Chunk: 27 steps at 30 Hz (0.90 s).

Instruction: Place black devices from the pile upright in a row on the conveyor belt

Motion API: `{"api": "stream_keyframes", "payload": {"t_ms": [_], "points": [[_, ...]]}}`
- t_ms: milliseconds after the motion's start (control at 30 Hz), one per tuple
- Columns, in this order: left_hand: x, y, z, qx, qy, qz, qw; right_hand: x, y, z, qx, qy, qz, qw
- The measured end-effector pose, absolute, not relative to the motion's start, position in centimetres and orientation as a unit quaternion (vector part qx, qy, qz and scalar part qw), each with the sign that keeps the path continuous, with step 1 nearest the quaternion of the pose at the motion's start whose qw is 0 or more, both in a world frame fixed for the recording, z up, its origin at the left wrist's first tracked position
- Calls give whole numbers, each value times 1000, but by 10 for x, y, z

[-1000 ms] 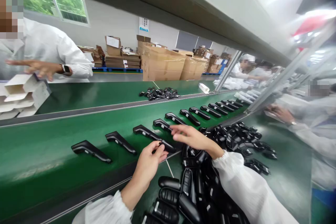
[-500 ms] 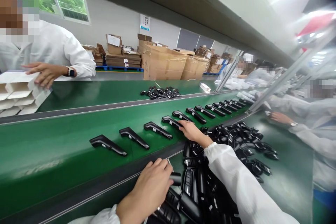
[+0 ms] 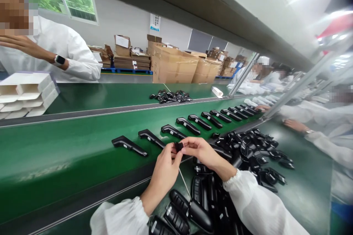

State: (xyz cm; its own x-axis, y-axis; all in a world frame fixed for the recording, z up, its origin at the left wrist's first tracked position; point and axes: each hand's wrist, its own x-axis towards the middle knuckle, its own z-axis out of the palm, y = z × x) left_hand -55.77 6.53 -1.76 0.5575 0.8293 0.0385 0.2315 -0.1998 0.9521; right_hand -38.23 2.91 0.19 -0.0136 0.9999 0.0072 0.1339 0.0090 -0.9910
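My left hand (image 3: 167,165) and my right hand (image 3: 200,152) meet above the near edge of the green conveyor belt (image 3: 68,165). Between their fingertips is a small black part (image 3: 179,147), pinched from both sides; fingers cover much of it. Just beyond, angled black handsets (image 3: 129,145) with small pale labels lie in a slanted row along the belt. Below my hands is a heap of black handsets (image 3: 201,214), some with ribbed grips. More black pieces (image 3: 248,147) are piled right of my right hand.
Across the belt, a person in white (image 3: 68,49) stands behind stacked white boxes (image 3: 30,91). A small pile of black parts (image 3: 171,96) and a white carton (image 3: 217,92) lie on the far bench. Metal posts (image 3: 242,75) and an overhead shelf (image 3: 176,11) frame the view; co-workers sit at right.
My right hand has come back from the row of handsets, and my left hand has risen to meet it. The row has shifted right. The person opposite has lifted a hand off the boxes.
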Motion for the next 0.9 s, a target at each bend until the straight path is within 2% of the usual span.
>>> {"api": "stream_keyframes", "payload": {"t_ms": [100,233,367,467,600,667,733,800,867,900], "points": [[-577,53,-10,830,325,192,409,-358,46,-7,-605,-536,366,461],[-602,35,-3,932,206,34,295,-319,69,-22,-679,-622,225,319],[-605,35,-4,948,206,25,241,-309,81,-42,-684,-682,134,220],[-603,49,-6,910,253,70,321,-312,90,-54,-689,-700,53,179],[-602,69,-8,696,376,165,589,-319,92,-46,-704,-687,20,179],[-600,73,-8,546,400,211,705,-331,80,-32,-700,-677,33,225],[-594,73,-7,424,382,252,782,-352,62,-17,-656,-681,134,297],[-587,70,-6,354,355,267,823,-377,44,-7,-562,-680,314,352],[-582,67,-4,344,348,275,828,-396,34,-1,-493,-637,436,400],[-582,64,-2,369,363,274,810,-401,33,-1,-486,-613,454,427]]}}
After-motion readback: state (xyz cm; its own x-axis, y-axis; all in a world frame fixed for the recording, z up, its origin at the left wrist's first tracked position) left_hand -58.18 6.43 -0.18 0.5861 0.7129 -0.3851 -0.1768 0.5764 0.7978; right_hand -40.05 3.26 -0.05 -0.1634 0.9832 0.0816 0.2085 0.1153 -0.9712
